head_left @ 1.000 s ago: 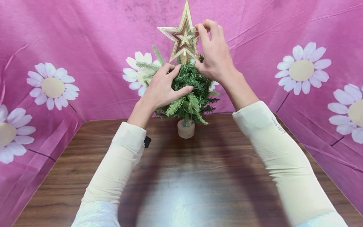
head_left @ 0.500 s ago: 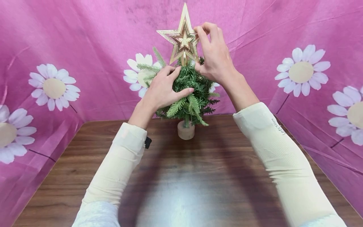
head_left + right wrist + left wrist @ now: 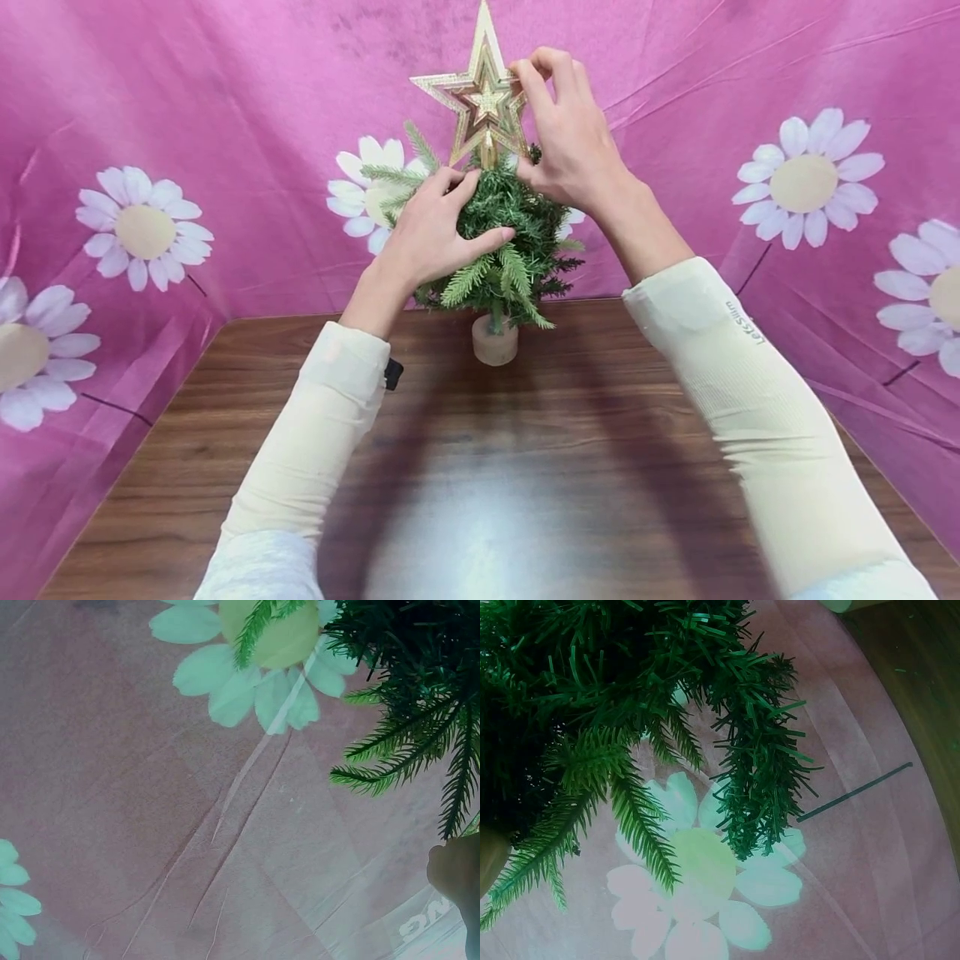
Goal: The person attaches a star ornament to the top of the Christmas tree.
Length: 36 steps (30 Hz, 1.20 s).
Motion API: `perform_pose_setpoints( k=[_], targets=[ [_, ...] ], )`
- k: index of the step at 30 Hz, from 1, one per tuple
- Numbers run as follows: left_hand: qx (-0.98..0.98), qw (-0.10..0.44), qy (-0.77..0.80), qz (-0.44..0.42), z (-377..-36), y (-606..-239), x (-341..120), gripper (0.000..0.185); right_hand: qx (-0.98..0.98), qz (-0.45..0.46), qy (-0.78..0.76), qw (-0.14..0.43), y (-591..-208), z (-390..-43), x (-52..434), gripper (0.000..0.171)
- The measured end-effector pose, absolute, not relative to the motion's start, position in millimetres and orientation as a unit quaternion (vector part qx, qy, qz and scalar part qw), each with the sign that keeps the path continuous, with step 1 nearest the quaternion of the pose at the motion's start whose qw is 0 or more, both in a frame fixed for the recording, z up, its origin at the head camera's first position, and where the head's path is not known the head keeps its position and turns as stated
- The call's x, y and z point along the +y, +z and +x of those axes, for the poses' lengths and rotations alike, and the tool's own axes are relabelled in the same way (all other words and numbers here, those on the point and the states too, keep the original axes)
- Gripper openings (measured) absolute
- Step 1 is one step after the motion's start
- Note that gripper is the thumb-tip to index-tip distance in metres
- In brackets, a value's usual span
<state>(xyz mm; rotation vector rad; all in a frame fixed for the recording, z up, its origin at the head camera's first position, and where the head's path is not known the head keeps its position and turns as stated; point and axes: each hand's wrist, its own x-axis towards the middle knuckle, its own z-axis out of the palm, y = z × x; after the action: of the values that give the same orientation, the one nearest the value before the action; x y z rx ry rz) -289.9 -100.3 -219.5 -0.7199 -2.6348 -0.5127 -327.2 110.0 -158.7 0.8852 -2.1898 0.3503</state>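
At upper centre, the right hand [image 3: 570,137] is pinching the star [image 3: 480,92], nudging it slightly higher, while the left hand [image 3: 431,233] is gripping the tree [image 3: 517,242].

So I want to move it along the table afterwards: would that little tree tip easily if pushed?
Probably. The small tree stands on a narrow round base while its branches spread wider and the gold star sits on top, so it looks top-heavy. The left hand grips its branches, which may be steadying it.

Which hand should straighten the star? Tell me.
Probably the right hand: its fingers already pinch the gold star at its right point. The left hand grips the small tree, steadying it.
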Motion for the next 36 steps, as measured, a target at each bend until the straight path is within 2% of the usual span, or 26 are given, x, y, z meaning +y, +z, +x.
perform_pose_setpoints(
  k=[21,30,36],
  targets=[
    [-0.923,0.2,-0.209,-0.252,-287,-221,-98,0.095,-0.856,0.339,0.12,0.372,-156,-327,116,0.085],
    [-0.903,0.236,-0.214,-0.287,-289,-221,-96,0.084,-0.857,0.335,0.114,0.374,-158,-330,121,0.085],
    [-0.907,0.238,-0.195,-0.288,-289,-216,-97,0.076,-0.851,0.347,0.097,0.382,-159,-332,125,0.09]
  ],
)
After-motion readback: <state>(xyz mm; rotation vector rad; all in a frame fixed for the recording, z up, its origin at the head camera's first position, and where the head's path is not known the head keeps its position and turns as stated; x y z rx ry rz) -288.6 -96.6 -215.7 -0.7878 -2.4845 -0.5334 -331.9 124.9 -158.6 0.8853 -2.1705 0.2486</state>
